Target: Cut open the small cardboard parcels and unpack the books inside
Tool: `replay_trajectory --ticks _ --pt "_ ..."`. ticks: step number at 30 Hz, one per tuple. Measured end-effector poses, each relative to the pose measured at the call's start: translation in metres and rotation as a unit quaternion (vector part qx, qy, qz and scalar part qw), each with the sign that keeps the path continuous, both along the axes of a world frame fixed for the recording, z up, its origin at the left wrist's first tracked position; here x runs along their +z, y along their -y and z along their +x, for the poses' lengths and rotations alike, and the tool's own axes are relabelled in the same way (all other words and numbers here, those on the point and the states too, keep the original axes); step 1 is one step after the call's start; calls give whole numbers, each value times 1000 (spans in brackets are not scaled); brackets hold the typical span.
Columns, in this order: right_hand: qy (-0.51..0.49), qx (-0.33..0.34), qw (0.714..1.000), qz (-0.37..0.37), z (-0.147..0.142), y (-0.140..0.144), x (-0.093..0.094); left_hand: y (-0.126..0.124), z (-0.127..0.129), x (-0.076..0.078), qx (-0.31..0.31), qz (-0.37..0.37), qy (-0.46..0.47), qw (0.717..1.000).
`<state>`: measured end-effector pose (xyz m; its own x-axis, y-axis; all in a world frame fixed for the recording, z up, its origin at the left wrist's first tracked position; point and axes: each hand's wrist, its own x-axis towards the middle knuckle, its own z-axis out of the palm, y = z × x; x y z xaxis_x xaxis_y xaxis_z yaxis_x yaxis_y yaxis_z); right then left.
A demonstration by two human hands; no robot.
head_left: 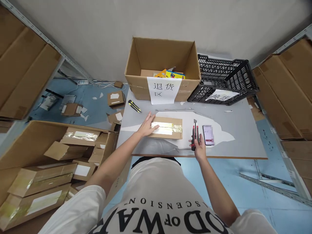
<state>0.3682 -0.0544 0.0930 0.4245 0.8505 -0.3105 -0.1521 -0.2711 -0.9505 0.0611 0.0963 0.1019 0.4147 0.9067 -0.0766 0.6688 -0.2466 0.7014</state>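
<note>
A small taped cardboard box lies on the table in front of me, with a white label partly under shiny clear tape. My left hand grips its left end, thumb across the top and fingers along the far left corner. In my right hand is a red and black utility knife, its blade end pointing away from me, to the right of the box and apart from it. Close by on the right lies a phone with a lit screen. A yellow-green and black utility knife rests near the table's left edge.
Behind the box stands a large open carton with colourful packages inside, beside a black plastic crate. To my left, a big carton holds several parcels. The grey table covering is torn, showing white beneath. Shelves with cartons flank both sides.
</note>
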Motion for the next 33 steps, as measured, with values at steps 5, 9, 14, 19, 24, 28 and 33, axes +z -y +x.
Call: replay_trajectory --ticks 5,9,14,19,24,28,33 --pt "-108 -73 991 -5 -32 0 -20 -22 -28 -10 145 -187 172 956" --pt "-203 -53 977 -34 -45 5 -28 -35 -38 -16 170 -324 275 889" --pt "-265 -71 961 -40 -61 6 -28 -36 -35 -17 170 -376 307 857" --pt "-227 -102 968 -26 -69 -3 -29 -29 -32 -16 198 -381 336 838" --pt "-198 -86 976 1 -59 -28 -22 -10 -34 -11 235 -366 377 818" --pt "-170 -42 984 -14 -38 -73 -10 17 -32 -7 275 -332 415 801" --pt "-161 35 984 -75 -18 -143 8 63 -20 -9 328 -317 457 764"
